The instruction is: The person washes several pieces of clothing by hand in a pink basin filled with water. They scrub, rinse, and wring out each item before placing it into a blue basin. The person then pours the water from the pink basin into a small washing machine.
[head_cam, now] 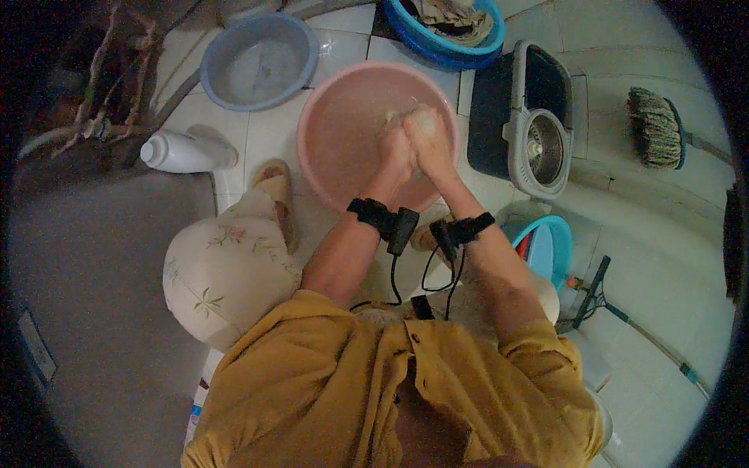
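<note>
A round pink plastic basin with cloudy water in it stands on the tiled floor before me. Over its right half my left hand and my right hand are pressed together. Between them they grip a bunched pale cloth, which looks wet. The fingers and the blur hide most of its shape. Each wrist carries a black strap with a small cabled device.
Behind the basin are a grey-blue basin and stacked blue basins holding crumpled fabric. A mop bucket with a metal spinner stands to the right, below a mop head. A white bottle is at left.
</note>
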`<action>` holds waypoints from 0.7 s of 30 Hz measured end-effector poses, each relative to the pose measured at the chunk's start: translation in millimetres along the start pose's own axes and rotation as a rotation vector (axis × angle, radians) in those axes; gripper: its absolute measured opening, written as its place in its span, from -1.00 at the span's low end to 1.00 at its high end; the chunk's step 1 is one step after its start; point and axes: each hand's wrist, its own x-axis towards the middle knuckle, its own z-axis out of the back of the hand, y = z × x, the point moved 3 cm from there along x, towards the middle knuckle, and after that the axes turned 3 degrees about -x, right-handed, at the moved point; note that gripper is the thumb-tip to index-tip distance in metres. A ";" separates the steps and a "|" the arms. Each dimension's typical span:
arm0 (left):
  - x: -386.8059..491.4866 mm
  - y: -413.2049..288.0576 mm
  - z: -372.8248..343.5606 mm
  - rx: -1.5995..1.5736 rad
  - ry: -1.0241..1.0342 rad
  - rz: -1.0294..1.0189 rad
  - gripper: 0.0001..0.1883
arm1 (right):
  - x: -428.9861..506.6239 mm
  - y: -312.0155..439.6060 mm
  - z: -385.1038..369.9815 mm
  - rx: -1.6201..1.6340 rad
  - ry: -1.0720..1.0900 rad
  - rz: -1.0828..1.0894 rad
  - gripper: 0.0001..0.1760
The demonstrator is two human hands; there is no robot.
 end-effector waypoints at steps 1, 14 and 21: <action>-1.3 -2.4 -0.9 0.001 0.017 -0.026 -0.67 | 1.0 -3.4 -0.6 0.044 -0.012 -0.030 -0.55; 4.8 -57.8 33.2 0.235 0.030 -0.094 -0.36 | 22.7 -99.3 18.1 0.250 0.074 -0.578 -0.35; 43.0 -58.8 89.3 1.287 -0.075 -0.587 -0.39 | 7.6 -94.0 -24.7 -0.859 0.447 -0.103 -0.25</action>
